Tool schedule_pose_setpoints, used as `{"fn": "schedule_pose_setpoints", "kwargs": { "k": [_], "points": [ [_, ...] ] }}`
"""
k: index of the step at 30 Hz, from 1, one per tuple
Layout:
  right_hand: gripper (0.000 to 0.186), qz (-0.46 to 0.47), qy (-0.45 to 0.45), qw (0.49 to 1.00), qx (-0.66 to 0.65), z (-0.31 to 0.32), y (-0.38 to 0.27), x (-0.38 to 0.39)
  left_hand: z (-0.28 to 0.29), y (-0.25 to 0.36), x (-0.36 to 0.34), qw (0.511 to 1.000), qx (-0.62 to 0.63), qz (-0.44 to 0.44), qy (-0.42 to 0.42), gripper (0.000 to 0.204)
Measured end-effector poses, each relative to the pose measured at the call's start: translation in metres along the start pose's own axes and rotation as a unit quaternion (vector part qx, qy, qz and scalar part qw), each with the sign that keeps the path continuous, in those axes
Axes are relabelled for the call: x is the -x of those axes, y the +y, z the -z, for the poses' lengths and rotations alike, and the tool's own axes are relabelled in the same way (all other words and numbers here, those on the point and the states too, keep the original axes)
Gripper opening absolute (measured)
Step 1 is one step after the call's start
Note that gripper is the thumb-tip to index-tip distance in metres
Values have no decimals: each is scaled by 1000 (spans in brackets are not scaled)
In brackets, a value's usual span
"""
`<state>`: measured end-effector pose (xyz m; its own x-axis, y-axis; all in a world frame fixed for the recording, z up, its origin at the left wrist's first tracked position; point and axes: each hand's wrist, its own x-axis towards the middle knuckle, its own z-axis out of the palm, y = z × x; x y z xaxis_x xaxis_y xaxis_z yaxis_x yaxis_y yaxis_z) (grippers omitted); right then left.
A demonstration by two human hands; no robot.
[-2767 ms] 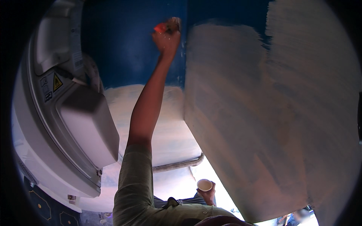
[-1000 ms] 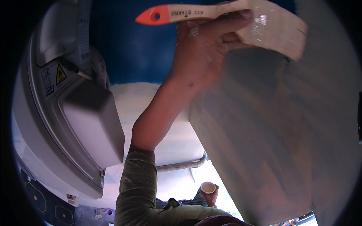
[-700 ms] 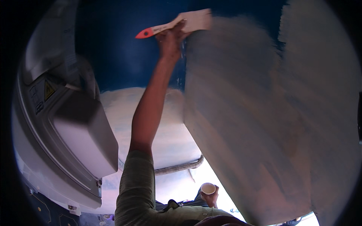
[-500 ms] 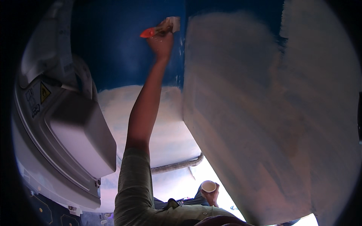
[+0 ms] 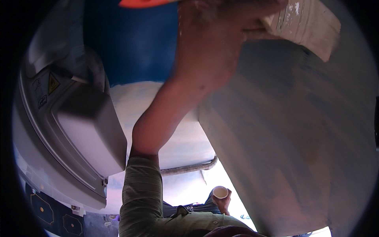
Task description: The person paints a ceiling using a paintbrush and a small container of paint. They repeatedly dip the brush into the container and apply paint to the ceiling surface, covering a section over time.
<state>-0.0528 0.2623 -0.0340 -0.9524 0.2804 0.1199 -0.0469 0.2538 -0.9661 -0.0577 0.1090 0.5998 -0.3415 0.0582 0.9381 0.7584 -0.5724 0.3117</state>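
My left hand (image 5: 213, 37) is raised close to the view and closed around a flat paintbrush (image 5: 310, 25). The brush's orange handle end sticks out on the left, and its wide, pale, paint-smeared bristles point right. Behind the bristles is the right-hand wall panel (image 5: 272, 130), streaked with pale paint over blue; whether they touch it I cannot tell. Low down by my waist, my right hand (image 5: 224, 204) grips a small white cup (image 5: 220, 192) with its open top facing up. What the cup holds is not clear.
A grey machine housing (image 5: 87, 122) with a yellow warning triangle stands at the left. The far wall is blue (image 5: 130, 47) above and whitish below. A grey pipe (image 5: 189, 170) runs low along it. Dark patterned tiles (image 5: 51, 213) show at lower left.
My left hand has come from the blue wall near the corner toward me and to the right, with the brush. My right hand still holds the cup; the view has shifted slightly.
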Motion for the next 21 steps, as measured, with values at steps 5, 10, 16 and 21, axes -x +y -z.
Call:
{"fn": "schedule_pose_setpoints", "kwargs": {
  "k": [5, 10, 16, 21],
  "points": [
    [89, -3, -9, 1000, 7, -1, 6, 5, 55, -37, -21, 992, 93, 37, 82, 13],
    [89, -7, -9, 1000, 6, -4, 4, 9, 148, -76, -49, 989, -48, -14, 136, 32],
    [88, 2, 19, 1000, -5, -5, 6, 0, 214, -116, -60, 944, -151, -41, 289, 30],
    [89, 3, -24, 1000, -12, 1, -8, 1, 188, -112, -44, 937, -197, -125, 260, 30]
  ]
}}
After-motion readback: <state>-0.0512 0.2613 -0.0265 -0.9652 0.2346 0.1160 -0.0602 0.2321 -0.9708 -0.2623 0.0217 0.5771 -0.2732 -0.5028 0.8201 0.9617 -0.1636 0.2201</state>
